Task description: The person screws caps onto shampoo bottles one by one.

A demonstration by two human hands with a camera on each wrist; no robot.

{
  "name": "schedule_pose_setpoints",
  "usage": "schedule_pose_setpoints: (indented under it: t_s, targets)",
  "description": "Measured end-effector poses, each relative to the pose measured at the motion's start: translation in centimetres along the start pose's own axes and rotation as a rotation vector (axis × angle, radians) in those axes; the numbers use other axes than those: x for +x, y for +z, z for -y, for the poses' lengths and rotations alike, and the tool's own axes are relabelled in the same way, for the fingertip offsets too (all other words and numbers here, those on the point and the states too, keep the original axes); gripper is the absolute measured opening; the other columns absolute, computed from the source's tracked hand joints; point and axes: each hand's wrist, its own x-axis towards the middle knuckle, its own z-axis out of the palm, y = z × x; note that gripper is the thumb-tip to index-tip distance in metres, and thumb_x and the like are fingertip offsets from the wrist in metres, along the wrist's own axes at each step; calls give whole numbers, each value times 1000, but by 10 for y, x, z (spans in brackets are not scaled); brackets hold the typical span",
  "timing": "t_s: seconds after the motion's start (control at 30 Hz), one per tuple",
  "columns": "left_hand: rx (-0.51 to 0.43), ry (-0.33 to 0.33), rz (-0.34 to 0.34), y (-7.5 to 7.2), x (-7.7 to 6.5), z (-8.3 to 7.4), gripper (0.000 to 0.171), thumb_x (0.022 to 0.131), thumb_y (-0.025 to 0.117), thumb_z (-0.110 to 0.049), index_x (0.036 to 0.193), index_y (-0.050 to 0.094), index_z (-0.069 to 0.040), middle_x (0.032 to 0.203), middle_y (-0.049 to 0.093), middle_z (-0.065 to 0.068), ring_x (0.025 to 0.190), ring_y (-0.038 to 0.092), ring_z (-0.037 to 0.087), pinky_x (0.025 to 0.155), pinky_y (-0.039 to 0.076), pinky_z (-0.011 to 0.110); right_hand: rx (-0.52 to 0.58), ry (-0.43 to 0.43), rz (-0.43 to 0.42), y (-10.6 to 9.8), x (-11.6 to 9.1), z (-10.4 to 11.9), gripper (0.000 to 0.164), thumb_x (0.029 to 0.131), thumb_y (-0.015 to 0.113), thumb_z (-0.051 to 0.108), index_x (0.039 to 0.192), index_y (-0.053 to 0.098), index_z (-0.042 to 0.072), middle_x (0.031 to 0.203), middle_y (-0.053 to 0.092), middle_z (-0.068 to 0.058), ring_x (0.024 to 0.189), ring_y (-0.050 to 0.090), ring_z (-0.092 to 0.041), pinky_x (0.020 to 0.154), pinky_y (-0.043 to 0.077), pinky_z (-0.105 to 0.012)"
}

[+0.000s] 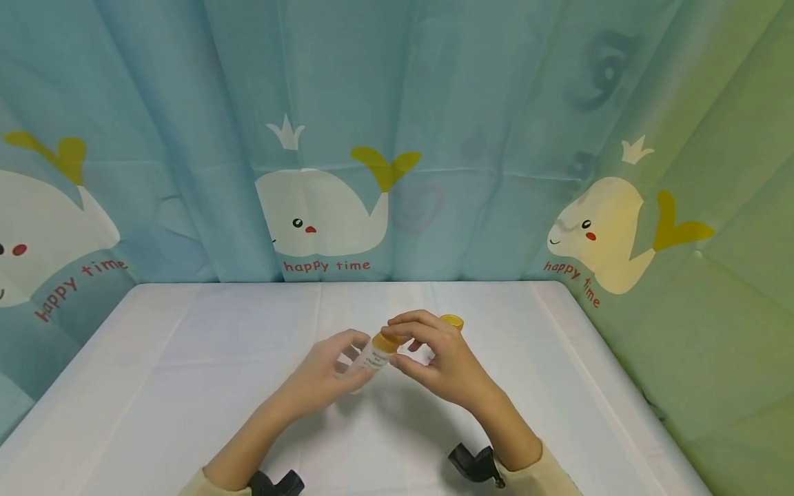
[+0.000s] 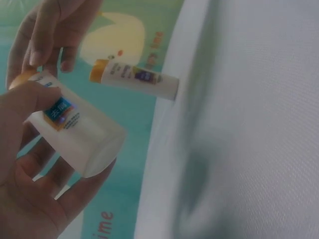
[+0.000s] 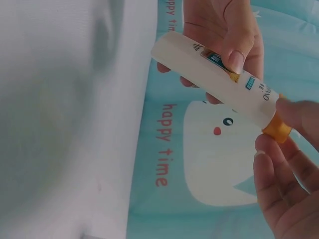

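Note:
A white plastic bottle [image 1: 374, 358] with an orange cap [image 1: 386, 342] is held tilted above the table. My left hand [image 1: 325, 372] grips its body, the thumb lying along the printed label [image 2: 61, 112]. At the upper end, my right hand [image 1: 437, 355] pinches the cap between thumb and fingers, as the right wrist view shows. The cap sits on the bottle. Behind my right hand stands a second white bottle [image 2: 142, 82] with an orange cap, upright on the table; in the head view its cap [image 1: 452, 321] shows, and the rest is mostly hidden.
A white cloth [image 1: 217, 358] covers the table. A blue curtain [image 1: 471, 227] with printed whales hangs right behind the far edge, and a green one [image 1: 732, 331] runs along the right side. Black wrist mounts [image 1: 473, 463] are at both forearms.

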Motion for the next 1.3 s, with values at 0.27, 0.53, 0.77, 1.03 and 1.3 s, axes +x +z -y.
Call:
schedule_pose_setpoints:
  t_s: [0.27, 0.53, 0.77, 1.03, 1.3]
  targets:
    - [-96, -26, 71, -1, 1, 3, 31, 94, 70, -26, 123, 61, -19, 112, 67, -2, 100, 60, 23, 80, 56, 35, 62, -60, -3, -3, 0, -2, 34, 85, 76, -1, 117, 71, 11, 119, 65, -5, 90, 67, -13, 74, 58, -24]
    - [-332, -7, 322, -3, 0, 8, 34, 96, 66, -25, 127, 62, -13, 117, 66, 5, 108, 61, 27, 85, 56, 38, 178, -34, 81, -9, -2, -5, 35, 83, 81, 13, 117, 72, 14, 126, 66, -4, 115, 63, -19, 87, 57, -34]
    - [-353, 11, 333, -1, -1, 8, 30, 95, 66, -19, 123, 62, -11, 111, 67, 8, 103, 63, 23, 78, 58, 37, 256, -66, 119, -10, -1, -5, 31, 81, 81, 7, 111, 73, 13, 115, 71, -4, 110, 66, -18, 78, 57, -30]
    - [-278, 76, 238, 11, -2, 3, 24, 95, 67, -17, 118, 61, -12, 99, 62, 5, 87, 58, 14, 72, 60, 35, 132, -201, -21, -5, 1, -8, 25, 82, 79, 31, 101, 73, 16, 93, 68, 3, 84, 60, -9, 70, 50, -22]
    - [175, 266, -48, 23, -3, -5, 25, 92, 72, -25, 111, 58, -20, 97, 59, -13, 78, 53, 3, 68, 49, 21, -11, -106, -225, 6, -1, -7, 25, 78, 86, 29, 81, 66, 16, 72, 63, 6, 61, 56, -5, 55, 48, -18]
